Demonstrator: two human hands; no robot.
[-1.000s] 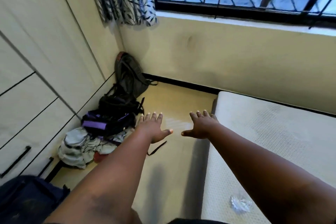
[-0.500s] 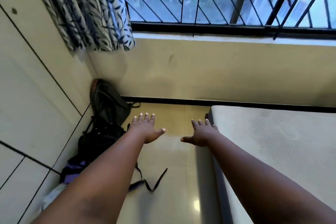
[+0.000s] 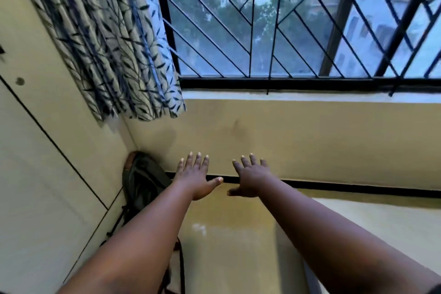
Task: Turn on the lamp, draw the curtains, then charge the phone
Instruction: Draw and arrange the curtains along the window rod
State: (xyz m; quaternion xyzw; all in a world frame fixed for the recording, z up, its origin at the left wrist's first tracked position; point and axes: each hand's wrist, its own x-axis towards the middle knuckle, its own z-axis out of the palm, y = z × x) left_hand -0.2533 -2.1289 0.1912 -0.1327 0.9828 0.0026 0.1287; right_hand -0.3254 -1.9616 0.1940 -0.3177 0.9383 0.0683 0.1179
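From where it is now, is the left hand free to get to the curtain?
Probably yes. The left hand is open and empty, and nothing lies between it and the curtain bunched up and to its left; it must rise well above the backpack.

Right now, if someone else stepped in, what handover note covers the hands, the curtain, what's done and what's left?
Left hand: open, fingers spread, holding nothing.
Right hand: open, empty, beside the left.
Grey leaf-patterned fabric curtain: bunched at the left edge of the black-barred window, which is uncovered; neither hand touches it.
Dark backpack: on the floor in the corner.
Lamp and phone: not in view, so their steps cannot be judged.
Left: draw the curtain, then charge the phone.
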